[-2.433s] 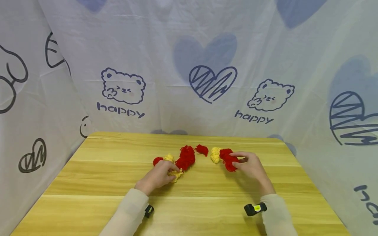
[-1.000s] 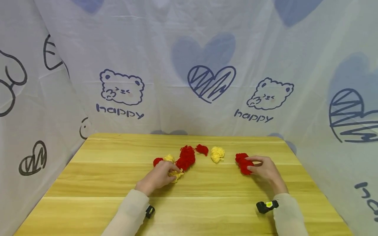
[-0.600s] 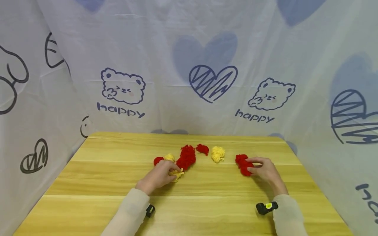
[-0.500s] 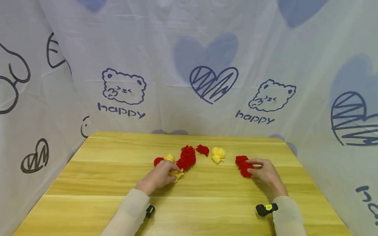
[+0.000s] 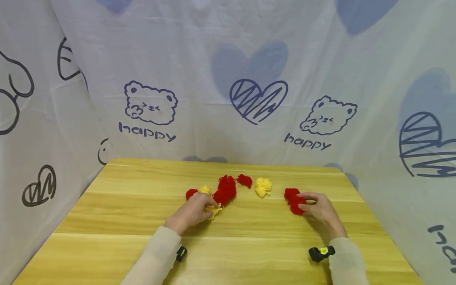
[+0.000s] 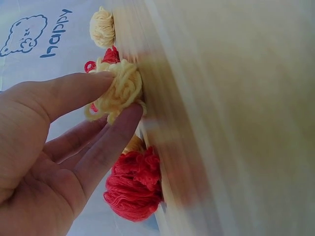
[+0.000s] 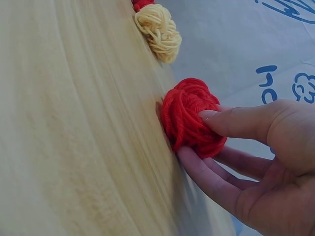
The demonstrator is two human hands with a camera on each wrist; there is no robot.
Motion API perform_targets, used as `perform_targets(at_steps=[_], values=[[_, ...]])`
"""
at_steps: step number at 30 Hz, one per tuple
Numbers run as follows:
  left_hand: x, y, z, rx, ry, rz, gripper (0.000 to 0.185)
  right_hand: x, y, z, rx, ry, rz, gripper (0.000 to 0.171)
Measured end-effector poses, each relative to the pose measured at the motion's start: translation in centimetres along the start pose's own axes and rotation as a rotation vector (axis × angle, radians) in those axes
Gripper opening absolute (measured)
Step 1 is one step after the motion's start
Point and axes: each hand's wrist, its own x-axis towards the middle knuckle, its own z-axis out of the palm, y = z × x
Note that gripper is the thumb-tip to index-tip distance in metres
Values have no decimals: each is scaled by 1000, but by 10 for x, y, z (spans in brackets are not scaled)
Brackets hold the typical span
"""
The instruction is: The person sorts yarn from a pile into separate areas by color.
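Observation:
My left hand (image 5: pixel 192 211) pinches a small looped bundle of yellow yarn (image 6: pixel 120 91) between thumb and fingers, low over the wooden table. Right behind it lies a long red yarn bundle (image 5: pixel 225 190). Beside that hand's knuckles sit a red yarn ball (image 6: pixel 133 187) and another yellow one (image 5: pixel 204 190), partly covered in the head view. On the right, my right hand (image 5: pixel 320 206) grips a red yarn bundle (image 7: pixel 192 118), thumb on one side and fingers on the other, at the table surface. A yellow yarn ball (image 5: pixel 263 187) lies to its left, apart from it.
A small red yarn piece (image 5: pixel 244 181) lies toward the back, between the long red bundle and the yellow ball. The wooden table (image 5: pixel 249 253) ends at a printed white curtain (image 5: pixel 199 130), which also hangs along both sides.
My right hand has carried the red yarn bundle rightward, away from the yellow ball it lay against, and has stayed there for the last second. The left hand keeps its place.

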Motion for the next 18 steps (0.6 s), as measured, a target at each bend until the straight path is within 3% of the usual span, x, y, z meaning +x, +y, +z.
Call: perform_targets(at_steps=[18], values=[[0,0,-2,-1,-1,3,23,-3,-4,1,-14,4,-10,43]])
